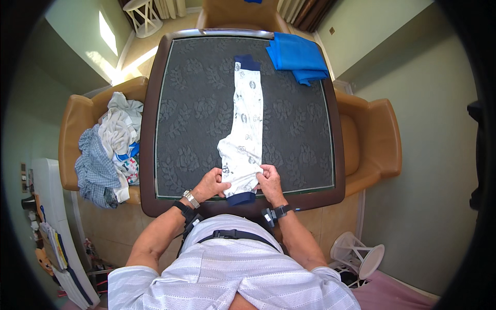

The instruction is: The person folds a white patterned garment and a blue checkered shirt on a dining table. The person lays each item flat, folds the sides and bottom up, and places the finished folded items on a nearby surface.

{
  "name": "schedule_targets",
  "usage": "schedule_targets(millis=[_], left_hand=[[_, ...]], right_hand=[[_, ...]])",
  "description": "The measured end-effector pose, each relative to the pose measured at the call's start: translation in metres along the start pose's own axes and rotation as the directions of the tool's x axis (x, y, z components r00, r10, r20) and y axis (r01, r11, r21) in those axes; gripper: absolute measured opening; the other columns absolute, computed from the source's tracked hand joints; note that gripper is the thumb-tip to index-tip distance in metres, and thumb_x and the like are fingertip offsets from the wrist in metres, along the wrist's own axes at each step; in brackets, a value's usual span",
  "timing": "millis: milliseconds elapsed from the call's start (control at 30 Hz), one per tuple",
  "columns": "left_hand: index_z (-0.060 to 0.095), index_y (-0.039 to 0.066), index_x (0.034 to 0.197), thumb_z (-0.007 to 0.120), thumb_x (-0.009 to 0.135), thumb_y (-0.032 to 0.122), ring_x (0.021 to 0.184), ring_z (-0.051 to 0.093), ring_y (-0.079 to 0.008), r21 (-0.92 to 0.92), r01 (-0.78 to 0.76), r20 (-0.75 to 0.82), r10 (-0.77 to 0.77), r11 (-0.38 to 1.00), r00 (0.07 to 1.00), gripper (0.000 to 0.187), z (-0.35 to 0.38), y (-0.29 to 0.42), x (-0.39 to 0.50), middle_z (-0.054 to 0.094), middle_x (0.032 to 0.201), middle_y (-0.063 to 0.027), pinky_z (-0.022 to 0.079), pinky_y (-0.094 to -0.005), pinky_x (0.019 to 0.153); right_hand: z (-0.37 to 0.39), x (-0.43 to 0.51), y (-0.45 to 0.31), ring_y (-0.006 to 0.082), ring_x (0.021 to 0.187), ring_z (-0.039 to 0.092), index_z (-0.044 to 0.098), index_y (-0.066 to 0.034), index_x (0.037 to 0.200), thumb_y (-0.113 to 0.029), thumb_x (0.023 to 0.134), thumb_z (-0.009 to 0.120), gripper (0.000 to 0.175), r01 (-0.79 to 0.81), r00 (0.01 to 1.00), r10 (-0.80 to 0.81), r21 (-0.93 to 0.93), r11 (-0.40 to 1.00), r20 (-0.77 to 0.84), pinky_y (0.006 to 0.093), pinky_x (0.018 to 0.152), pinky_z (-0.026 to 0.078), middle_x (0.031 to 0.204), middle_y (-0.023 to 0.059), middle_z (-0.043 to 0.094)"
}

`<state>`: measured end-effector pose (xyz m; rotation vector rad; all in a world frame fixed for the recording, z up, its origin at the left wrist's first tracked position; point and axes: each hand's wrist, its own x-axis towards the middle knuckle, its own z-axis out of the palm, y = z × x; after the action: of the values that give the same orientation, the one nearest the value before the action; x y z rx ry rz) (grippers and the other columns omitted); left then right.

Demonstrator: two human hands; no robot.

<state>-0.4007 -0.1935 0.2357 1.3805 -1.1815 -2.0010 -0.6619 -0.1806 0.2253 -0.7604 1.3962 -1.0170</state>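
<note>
A pair of white printed pants (248, 112) with navy cuffs and a navy waistband lies lengthwise on the dark glass-topped table (193, 116), its legs laid one over the other. The cuffs point to the far side and the waistband reaches the near edge. My left hand (211, 183) pinches the left side of the fabric just above the waistband. On the opposite side, my right hand (270, 183) grips the fabric between thumb and fingers. A folded blue cloth (298, 56) rests on the table's far right corner.
A heap of clothes (116, 143) fills the tan leather chair (71, 143) at the left. Another tan chair (376, 135) stands at the right, and a third (240, 15) beyond the table. A white stool (374, 261) is at the lower right.
</note>
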Motion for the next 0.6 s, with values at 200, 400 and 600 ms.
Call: schedule_targets(millis=[200, 400, 600], left_hand=[[0.048, -0.005, 0.127, 0.078, 0.094, 0.012, 0.069, 0.068, -0.0127, 0.186, 0.097, -0.109, -0.077, 0.978, 0.991, 0.049, 0.008, -0.006, -0.007, 0.068, 0.088, -0.0078, 0.057, -0.0259, 0.055], [0.051, -0.004, 0.126, 0.079, 0.092, 0.014, 0.069, 0.069, -0.0126, 0.167, 0.092, -0.116, -0.073, 0.982, 0.991, 0.048, 0.011, -0.012, -0.009, 0.068, 0.087, -0.007, 0.058, -0.0266, 0.055], [0.051, -0.003, 0.123, 0.08, 0.091, 0.01, 0.061, 0.067, -0.0132, 0.106, 0.122, -0.014, -0.121, 0.987, 0.993, 0.045, 0.012, -0.009, -0.011, 0.067, 0.082, -0.0058, 0.056, -0.0265, 0.052]], right_hand=[[-0.008, -0.016, 0.006, 0.0193, 0.071, 0.069, 0.058, 0.0042, 0.12, -0.008, 0.09, 0.072, 0.035, -0.018, 0.985, -0.057, -0.419, 0.908, -0.165, 0.0331, 0.062, 0.058, 0.096, 0.0163, 0.073], [-0.018, -0.056, -0.012, 0.0313, 0.101, 0.065, 0.067, -0.0038, 0.116, -0.015, 0.08, 0.083, 0.041, 0.404, 0.912, -0.35, -0.616, 0.676, 0.214, 0.0408, 0.092, 0.054, 0.114, 0.0162, 0.064], [-0.008, -0.076, -0.014, 0.0404, 0.126, 0.049, 0.068, -0.0153, 0.128, -0.013, 0.074, 0.086, 0.057, 0.546, 0.836, -0.315, -0.746, 0.382, 0.45, 0.0478, 0.107, 0.044, 0.138, 0.0194, 0.052]])
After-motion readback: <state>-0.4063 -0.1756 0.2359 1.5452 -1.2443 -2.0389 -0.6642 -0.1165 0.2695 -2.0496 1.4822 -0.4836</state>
